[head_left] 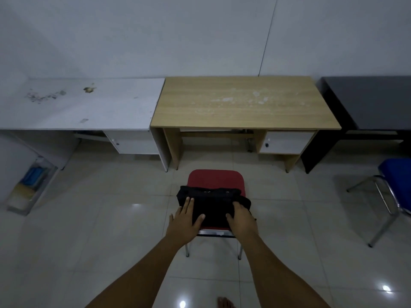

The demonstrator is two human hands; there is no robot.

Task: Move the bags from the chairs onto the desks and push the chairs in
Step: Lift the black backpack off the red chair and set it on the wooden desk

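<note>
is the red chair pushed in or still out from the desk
Out. The red chair stands on open floor in front of the wooden desk, apart from it, with the black bag on its seat.

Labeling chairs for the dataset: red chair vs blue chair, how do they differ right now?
The red chair carries a black bag, with the left hand and right hand on the bag; the blue chair shows no bag. The red chair faces the wooden desk; the blue chair stands by the black desk, cut by the frame edge. Neither is pushed in.
</note>
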